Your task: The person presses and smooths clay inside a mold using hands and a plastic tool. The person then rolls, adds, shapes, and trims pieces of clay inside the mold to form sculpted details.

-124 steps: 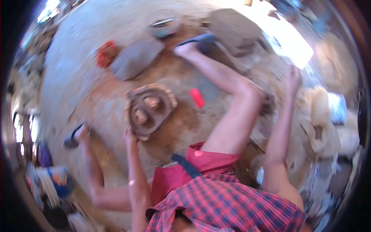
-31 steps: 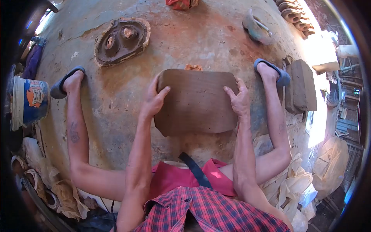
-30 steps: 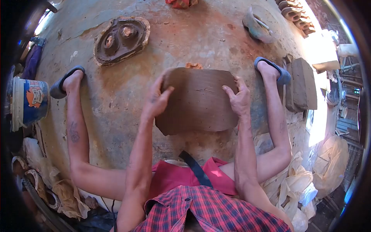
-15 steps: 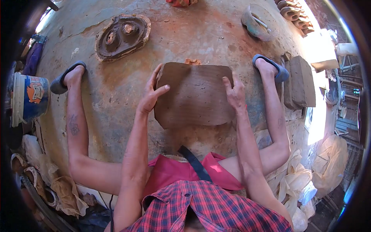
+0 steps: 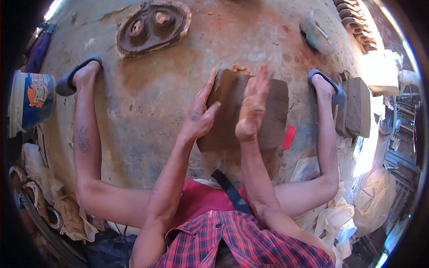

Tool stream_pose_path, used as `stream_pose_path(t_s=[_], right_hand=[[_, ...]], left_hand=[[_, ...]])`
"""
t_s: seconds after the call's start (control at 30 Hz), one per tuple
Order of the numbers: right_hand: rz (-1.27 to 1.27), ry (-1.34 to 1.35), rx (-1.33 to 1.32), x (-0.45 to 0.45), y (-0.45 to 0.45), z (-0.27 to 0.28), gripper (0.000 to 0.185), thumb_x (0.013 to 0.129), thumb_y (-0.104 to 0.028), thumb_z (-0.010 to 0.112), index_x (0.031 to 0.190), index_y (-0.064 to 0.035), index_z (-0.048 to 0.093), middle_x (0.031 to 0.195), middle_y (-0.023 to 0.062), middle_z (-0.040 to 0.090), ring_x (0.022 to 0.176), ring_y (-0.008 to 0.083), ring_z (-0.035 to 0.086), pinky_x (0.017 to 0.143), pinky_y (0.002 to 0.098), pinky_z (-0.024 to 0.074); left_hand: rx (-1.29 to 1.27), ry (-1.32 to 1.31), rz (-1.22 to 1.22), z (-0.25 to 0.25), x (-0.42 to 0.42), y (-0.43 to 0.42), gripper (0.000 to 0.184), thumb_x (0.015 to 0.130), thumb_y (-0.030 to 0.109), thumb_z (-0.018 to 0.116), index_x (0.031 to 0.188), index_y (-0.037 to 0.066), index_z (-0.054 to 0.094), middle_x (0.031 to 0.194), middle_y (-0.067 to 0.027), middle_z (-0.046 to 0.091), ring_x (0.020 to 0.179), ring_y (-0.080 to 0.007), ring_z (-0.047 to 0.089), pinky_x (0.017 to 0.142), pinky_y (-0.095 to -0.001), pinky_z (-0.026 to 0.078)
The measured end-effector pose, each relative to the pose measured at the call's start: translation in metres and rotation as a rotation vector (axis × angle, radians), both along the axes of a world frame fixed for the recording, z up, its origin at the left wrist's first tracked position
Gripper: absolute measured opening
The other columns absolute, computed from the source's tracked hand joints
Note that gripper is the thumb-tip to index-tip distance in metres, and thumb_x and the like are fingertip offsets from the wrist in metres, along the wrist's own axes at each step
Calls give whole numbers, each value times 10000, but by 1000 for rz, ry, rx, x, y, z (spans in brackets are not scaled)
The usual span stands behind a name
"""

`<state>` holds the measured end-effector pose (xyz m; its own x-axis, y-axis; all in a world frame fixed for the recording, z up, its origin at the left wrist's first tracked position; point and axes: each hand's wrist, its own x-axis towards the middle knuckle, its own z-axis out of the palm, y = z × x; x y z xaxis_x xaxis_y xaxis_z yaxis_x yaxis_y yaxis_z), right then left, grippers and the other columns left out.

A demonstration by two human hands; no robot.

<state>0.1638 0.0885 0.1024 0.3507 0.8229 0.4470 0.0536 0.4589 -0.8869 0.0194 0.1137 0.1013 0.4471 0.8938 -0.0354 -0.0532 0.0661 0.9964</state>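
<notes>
A thick brown clay block [image 5: 275, 114] with a flat top face is in front of me, above the floor or resting on it; I cannot tell which. My left hand [image 5: 201, 114] holds its left side, the fingers stretched along the edge and the thumb over the near face. Over the middle of the block is my right hand [image 5: 254, 105], open, its fingers straight and slightly blurred, palm turned towards the left. Whether this hand touches the clay I cannot tell. A small orange lump [image 5: 241, 69] shows just behind the block's far edge.
A red strip [image 5: 289, 137] lies right of the block. Further off are an oval clay-lined mould [image 5: 152, 27] and a round basin [image 5: 316, 32]. More clay slabs [image 5: 357, 107] stand beyond my right foot. A bucket [image 5: 33, 102] is at left, with plastic sheets [image 5: 375, 192] at right.
My right hand has left the block's right side and moved left over its top. The block appears further right and turned a little; the whole view has shifted too. The red strip now shows.
</notes>
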Motion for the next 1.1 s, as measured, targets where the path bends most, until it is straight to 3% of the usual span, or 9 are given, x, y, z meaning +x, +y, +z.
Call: stream_pose_path(t_s=[0.17, 0.3, 0.43, 0.47, 0.53, 0.7, 0.8, 1.0, 1.1], right_hand=[[-15, -367, -244, 7, 20, -20, 995, 1076, -668, 360, 1679, 45, 16, 1782, 203, 7, 1644, 345, 55, 1319, 474, 38], [27, 26, -38, 8, 22, -29, 905, 1097, -600, 347, 1660, 82, 156, 1764, 227, 144, 1645, 370, 55, 1322, 447, 15], [64, -570, -182, 29, 42, -60, 823, 1125, -512, 373, 1682, 35, 110, 1788, 166, 63, 1650, 295, 23, 1323, 448, 20], [88, -178, -169, 26, 38, -66, 804, 1126, -502, 359, 1689, 14, 107, 1793, 143, 46, 1651, 294, 32, 1324, 446, 32], [86, 46, -82, 21, 44, -39, 779, 1130, -488, 345, 1697, -10, 106, 1799, 107, 45, 1652, 292, 50, 1323, 435, 59], [-34, -386, -229, 29, 77, -58, 842, 1117, -526, 395, 1699, -11, 71, 1796, 120, 70, 1647, 299, 98, 1319, 451, 92], [39, 118, -117, 26, 78, -50, 793, 1118, -522, 398, 1703, -42, 162, 1790, 125, 125, 1644, 285, 130, 1302, 406, 165], [38, -47, -116, 30, 100, -65, 772, 1131, -507, 379, 1709, -59, 130, 1794, 105, 108, 1629, 240, 187, 1216, 345, 344], [81, 172, -333, 27, 80, -46, 807, 1118, -562, 367, 1720, -105, 82, 1802, 67, 57, 1646, 254, 110, 1319, 471, 94]], left_hand=[[25, 43, 17, -1, 1, 6, 867, 928, -93, 532, 1708, 63, 188, 1733, -162, 297, 1586, -239, 298, 1284, -353, 232], [17, 100, 23, -12, -5, 3, 871, 930, -99, 543, 1709, 81, 197, 1721, -185, 318, 1584, -244, 306, 1279, -359, 244], [4, 110, 61, -10, -1, 11, 880, 925, -94, 550, 1709, 86, 193, 1715, -225, 314, 1606, -285, 273, 1284, -371, 238], [61, 222, 94, -10, -1, 4, 884, 926, -86, 551, 1709, 89, 181, 1712, -243, 307, 1612, -315, 254, 1294, -392, 214], [119, 329, 134, -14, 0, 6, 888, 927, -77, 552, 1710, 91, 169, 1708, -260, 300, 1618, -344, 235, 1304, -413, 189], [120, 416, 137, -18, 1, -1, 922, 929, -55, 563, 1716, 121, 117, 1723, -223, 285, 1611, -381, 227, 1325, -508, 106], [95, 384, 121, -18, -4, 1, 926, 931, -54, 560, 1718, 128, 108, 1726, -205, 289, 1593, -394, 270, 1323, -514, 138], [42, 305, 127, -21, -8, 5, 907, 946, -43, 560, 1716, 102, 104, 1718, -240, 290, 1591, -380, 289, 1309, -433, 196], [-38, 249, 124, -27, -14, -3, 901, 953, -30, 571, 1714, 84, 104, 1714, -258, 291, 1595, -362, 287, 1298, -398, 217]])
